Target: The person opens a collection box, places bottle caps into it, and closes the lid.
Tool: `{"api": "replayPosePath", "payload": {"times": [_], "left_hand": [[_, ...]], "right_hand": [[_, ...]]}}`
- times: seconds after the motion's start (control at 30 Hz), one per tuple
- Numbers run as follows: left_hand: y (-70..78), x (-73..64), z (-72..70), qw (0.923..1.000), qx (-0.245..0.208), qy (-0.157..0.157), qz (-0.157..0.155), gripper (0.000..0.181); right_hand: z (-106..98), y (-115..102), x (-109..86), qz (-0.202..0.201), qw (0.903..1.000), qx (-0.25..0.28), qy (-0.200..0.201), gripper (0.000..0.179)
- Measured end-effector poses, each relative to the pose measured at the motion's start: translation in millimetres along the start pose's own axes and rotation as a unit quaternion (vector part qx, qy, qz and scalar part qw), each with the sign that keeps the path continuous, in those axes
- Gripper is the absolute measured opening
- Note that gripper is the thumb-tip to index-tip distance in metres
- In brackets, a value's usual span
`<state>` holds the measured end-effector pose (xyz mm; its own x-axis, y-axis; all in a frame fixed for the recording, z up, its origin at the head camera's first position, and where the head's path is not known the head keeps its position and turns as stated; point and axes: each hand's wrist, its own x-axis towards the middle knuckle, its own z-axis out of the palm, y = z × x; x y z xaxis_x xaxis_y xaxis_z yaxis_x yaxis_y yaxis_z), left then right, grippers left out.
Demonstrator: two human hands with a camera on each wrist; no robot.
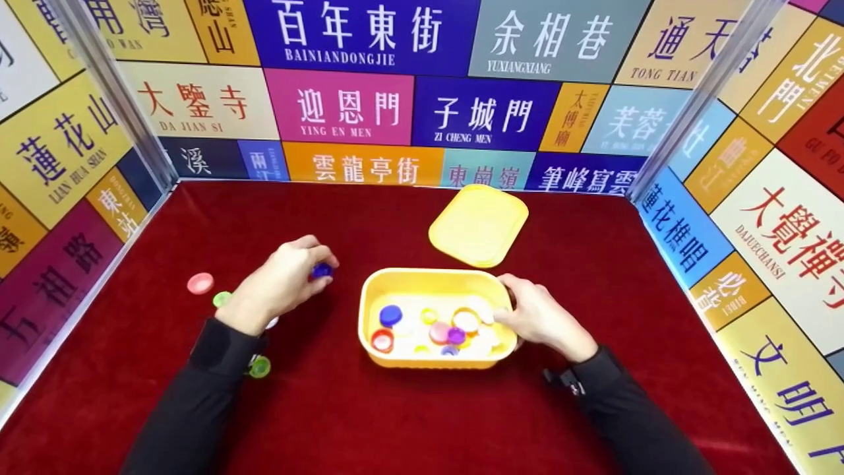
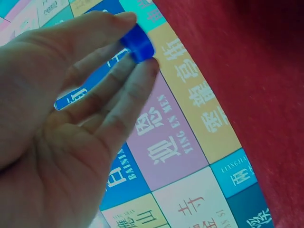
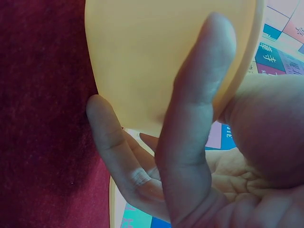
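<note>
Where left grip (image 1: 280,280) pinches — blue cap (image 2: 138,45) between.

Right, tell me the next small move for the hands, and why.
Probably carry the blue cap over the yellow container and release it: the left hand pinches it to the container's left, the right hand holds the container's right end, and other caps already lie inside.
</note>
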<state>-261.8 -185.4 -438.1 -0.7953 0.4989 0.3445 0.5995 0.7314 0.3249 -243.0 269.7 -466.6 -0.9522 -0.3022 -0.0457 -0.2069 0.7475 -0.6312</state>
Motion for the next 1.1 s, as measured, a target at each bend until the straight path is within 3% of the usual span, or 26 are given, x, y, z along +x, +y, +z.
{"api": "replayPosePath", "payload": {"times": [0.3, 0.53, 0.87, 1.1], "left_hand": [[24.4, 8.9, 5.1, 0.9992, -0.014, 0.019, 0.033, 0.024], [45.0, 14.5, 19.6, 0.995, -0.027, 0.031, 0.091, 0.022], [79.1, 13.8, 56.3, 0.9881, -0.062, -0.026, 0.139, 0.022], [89.0, 11.0, 70.7, 0.9849, -0.06, -0.058, 0.152, 0.021]], "right_hand": [[-2, 0, 2.7, -0.002, 0.9999, -0.009, 0.004, 0.047], [-3, 0, 4.1, -0.005, 0.9999, -0.012, 0.005, 0.047], [-3, 1, 2.1, -0.004, 1.0, -0.003, 0.003, 0.046], [-1, 2, 0.5, 0.001, 1.0, 0.006, -0.004, 0.046]]}}
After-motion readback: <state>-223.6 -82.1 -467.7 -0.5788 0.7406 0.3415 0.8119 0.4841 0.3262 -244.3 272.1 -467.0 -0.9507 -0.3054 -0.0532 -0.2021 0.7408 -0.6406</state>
